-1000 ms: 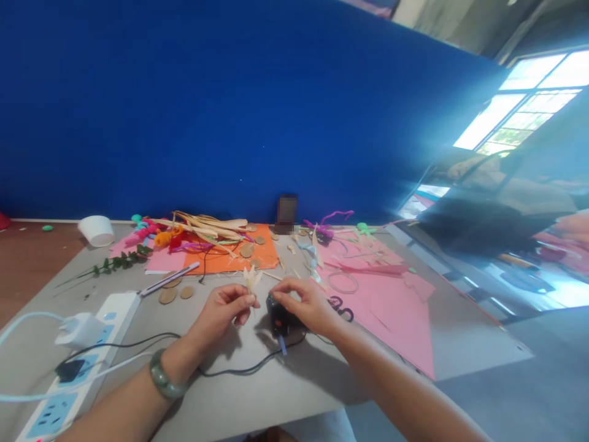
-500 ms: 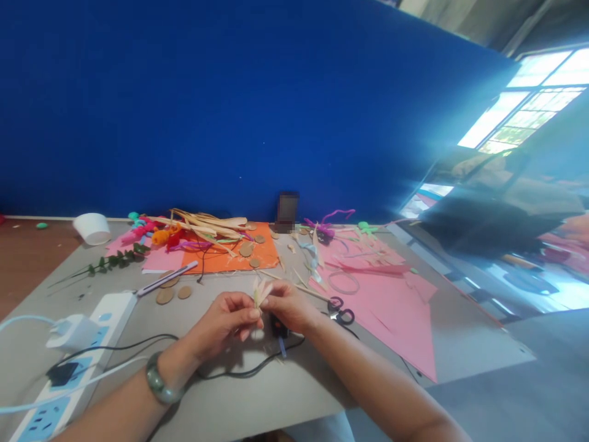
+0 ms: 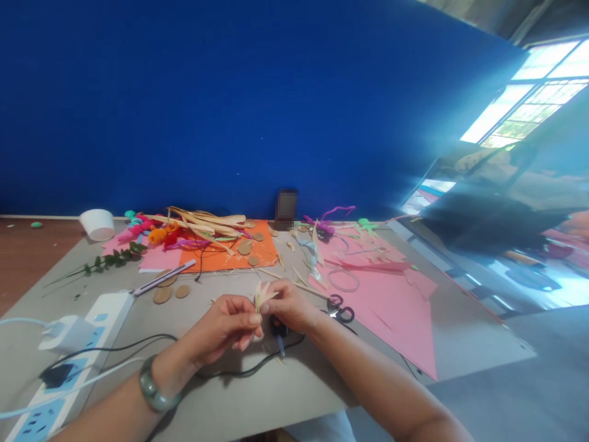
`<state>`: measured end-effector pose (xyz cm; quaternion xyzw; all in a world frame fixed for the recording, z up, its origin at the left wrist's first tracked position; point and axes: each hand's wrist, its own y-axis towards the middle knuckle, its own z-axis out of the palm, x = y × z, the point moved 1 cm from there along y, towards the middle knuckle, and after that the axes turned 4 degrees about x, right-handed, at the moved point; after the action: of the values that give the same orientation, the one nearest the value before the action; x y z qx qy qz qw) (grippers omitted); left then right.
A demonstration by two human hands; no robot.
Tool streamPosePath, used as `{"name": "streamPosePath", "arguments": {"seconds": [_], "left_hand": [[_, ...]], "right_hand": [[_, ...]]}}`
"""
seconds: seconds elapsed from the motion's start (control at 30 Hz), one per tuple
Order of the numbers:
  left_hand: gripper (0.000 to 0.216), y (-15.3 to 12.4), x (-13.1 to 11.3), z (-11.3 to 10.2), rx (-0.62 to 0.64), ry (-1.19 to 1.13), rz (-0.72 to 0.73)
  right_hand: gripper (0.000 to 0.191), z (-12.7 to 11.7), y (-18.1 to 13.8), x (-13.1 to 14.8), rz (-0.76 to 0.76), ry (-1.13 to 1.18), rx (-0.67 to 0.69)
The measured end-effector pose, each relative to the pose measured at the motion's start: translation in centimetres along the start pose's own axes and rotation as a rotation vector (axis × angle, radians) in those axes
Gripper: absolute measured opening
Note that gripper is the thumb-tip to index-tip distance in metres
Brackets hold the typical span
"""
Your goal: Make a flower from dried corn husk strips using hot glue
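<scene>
Both my hands meet over the grey table (image 3: pixel 257 393) near its front. My left hand (image 3: pixel 225 325) pinches the base of a small pale straw flower (image 3: pixel 262 296), whose petals stick up between the hands. My right hand (image 3: pixel 288 305) is closed on the same flower from the right, fingertips against the petals. Just beneath my right hand lies a small black glue gun (image 3: pixel 278 331) with a black cord trailing left. Black-handled scissors (image 3: pixel 340 309) lie just right of my right wrist.
A white power strip (image 3: pixel 59 368) with plugs sits at the left front. Orange paper (image 3: pixel 230 252) carries straw strips and round wooden discs; pink paper (image 3: pixel 391 301) spreads to the right. Pipe cleaners, a green sprig, a white cup (image 3: pixel 97 223) and a dark phone (image 3: pixel 286 209) line the back.
My right hand left the glue gun and came up to the straw flower held in my left hand. Both hands now hold it together.
</scene>
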<state>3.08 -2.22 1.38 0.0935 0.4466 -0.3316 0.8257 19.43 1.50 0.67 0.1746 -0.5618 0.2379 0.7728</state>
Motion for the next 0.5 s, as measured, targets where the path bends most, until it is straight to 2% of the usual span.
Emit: {"name": "streamPosePath", "arguments": {"seconds": [0.5], "left_hand": [[0.028,-0.30,-0.60,0.77,-0.108,0.106,0.016]], "right_hand": [[0.026,-0.22,0.17,-0.52,-0.020,-0.044,-0.075]]}}
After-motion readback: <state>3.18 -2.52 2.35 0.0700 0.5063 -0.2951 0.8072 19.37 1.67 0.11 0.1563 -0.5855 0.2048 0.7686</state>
